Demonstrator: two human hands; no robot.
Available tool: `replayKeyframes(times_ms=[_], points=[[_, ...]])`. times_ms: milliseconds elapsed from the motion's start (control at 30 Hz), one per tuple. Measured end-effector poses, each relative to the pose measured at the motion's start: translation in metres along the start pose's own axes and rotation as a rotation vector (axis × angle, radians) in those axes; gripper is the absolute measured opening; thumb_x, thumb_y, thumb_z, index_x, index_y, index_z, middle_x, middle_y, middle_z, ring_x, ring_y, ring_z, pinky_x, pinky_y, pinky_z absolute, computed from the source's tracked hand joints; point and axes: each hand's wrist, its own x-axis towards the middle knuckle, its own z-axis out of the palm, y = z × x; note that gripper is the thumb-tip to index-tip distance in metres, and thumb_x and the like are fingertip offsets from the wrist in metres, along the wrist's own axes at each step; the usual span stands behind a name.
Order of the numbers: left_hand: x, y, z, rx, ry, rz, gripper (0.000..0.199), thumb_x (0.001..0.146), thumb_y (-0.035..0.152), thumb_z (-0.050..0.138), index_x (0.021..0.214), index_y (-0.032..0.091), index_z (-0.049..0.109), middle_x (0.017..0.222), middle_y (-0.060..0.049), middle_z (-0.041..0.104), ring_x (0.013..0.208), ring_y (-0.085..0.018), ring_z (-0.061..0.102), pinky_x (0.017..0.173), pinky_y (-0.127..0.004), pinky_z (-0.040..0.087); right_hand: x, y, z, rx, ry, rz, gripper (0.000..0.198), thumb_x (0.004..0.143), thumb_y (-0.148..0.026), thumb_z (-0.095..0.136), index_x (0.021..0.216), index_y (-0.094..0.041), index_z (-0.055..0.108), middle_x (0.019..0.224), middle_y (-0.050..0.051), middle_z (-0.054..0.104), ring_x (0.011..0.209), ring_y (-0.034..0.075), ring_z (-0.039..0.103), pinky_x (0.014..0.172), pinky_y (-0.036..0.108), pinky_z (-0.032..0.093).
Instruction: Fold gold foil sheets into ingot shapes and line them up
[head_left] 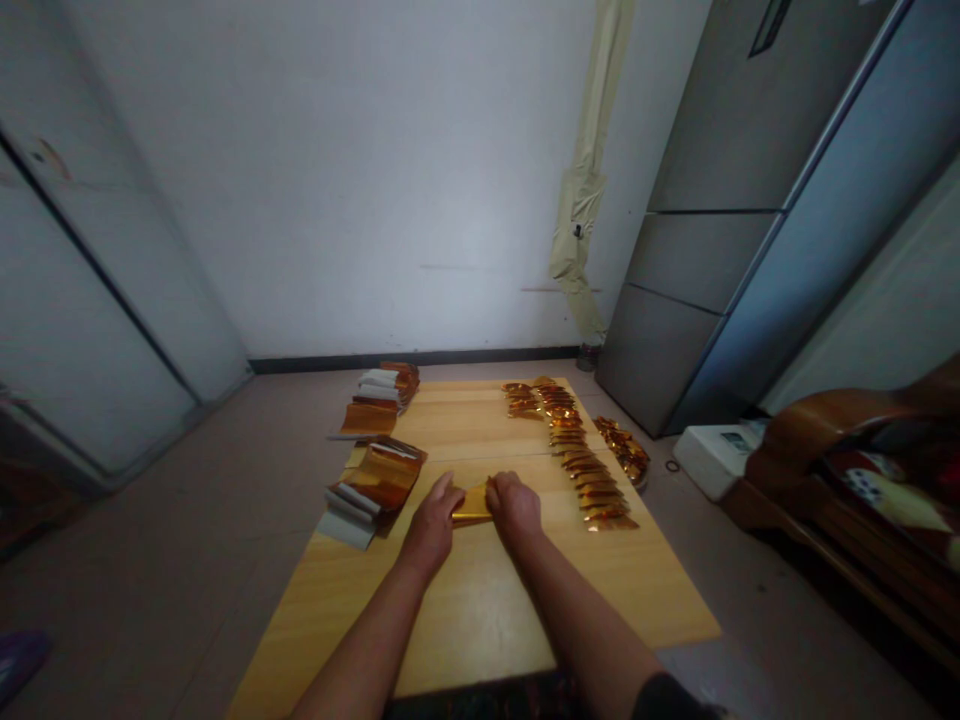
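A small piece of gold foil paper (pixel 472 505) is held between my two hands, just above or on the wooden table. My left hand (pixel 435 515) is closed on its left end, thumb and fingers pinching it. On its right end my right hand (pixel 516 505) is closed, with curled fingers hiding that edge. Left of my left hand lies a fanned stack of gold foil sheets (pixel 386 475) with pale undersides. To the right of my right hand runs a long row of folded gold foil pieces (pixel 589 465), overlapping one another.
The wooden table (pixel 480 610) stands before a white wall (pixel 390 180). Another stack of foil sheets (pixel 375 405) lies at its far left corner. A heap of folded gold pieces (pixel 622 450) sits beyond the right edge. Farther right are a refrigerator (pixel 690 250), a white box (pixel 716 455) and a wooden seat (pixel 817 470).
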Motion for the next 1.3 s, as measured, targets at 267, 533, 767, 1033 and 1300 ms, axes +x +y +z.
replayKeyframes(times_ms=[267, 533, 767, 1033, 1300], points=[[0.001, 0.004, -0.001, 0.039, -0.043, -0.034, 0.044, 0.083, 0.008, 0.04, 0.115, 0.016, 0.068, 0.133, -0.008, 0.061, 0.133, -0.021, 0.047, 0.114, -0.039, 0.037, 0.0, -0.004, -0.005, -0.032, -0.012, 0.017, 0.026, 0.1, -0.035, 0.04, 0.098, -0.021, 0.062, 0.096, 0.004, 0.065, 0.075, 0.012, 0.063, 0.06, 0.023, 0.031], [0.001, 0.01, -0.004, -0.037, -0.041, -0.085, 0.041, 0.084, 0.011, 0.041, 0.114, 0.018, 0.069, 0.129, -0.006, 0.063, 0.132, -0.021, 0.047, 0.114, -0.039, 0.037, -0.001, -0.005, -0.005, -0.034, -0.014, 0.023, 0.026, 0.1, -0.035, 0.04, 0.1, -0.021, 0.062, 0.095, 0.005, 0.064, 0.073, 0.013, 0.062, 0.059, 0.024, 0.032], [0.0, 0.005, 0.002, -0.06, -0.052, -0.02, 0.04, 0.088, 0.013, 0.037, 0.112, 0.016, 0.068, 0.137, -0.009, 0.055, 0.121, -0.019, 0.056, 0.104, -0.034, 0.047, 0.0, -0.006, -0.006, -0.04, -0.01, 0.036, 0.025, 0.099, -0.035, 0.042, 0.101, -0.021, 0.062, 0.097, 0.005, 0.064, 0.075, 0.013, 0.063, 0.059, 0.023, 0.032], [0.001, 0.004, 0.001, 0.156, -0.051, -0.005, 0.031, 0.087, 0.016, 0.043, 0.101, 0.022, 0.071, 0.128, -0.006, 0.061, 0.122, -0.022, 0.051, 0.106, -0.039, 0.041, 0.0, -0.005, -0.004, -0.02, 0.006, 0.037, 0.021, 0.098, -0.033, 0.043, 0.102, -0.021, 0.059, 0.099, 0.004, 0.063, 0.074, 0.013, 0.063, 0.058, 0.024, 0.031], [-0.001, 0.007, -0.003, 0.271, -0.055, -0.043, 0.032, 0.087, 0.013, 0.046, 0.101, 0.025, 0.073, 0.139, -0.007, 0.054, 0.12, -0.025, 0.047, 0.101, -0.042, 0.038, -0.001, -0.006, -0.008, -0.022, -0.002, 0.067, 0.021, 0.095, -0.037, 0.047, 0.105, -0.02, 0.056, 0.103, 0.005, 0.063, 0.077, 0.015, 0.064, 0.058, 0.024, 0.034]])
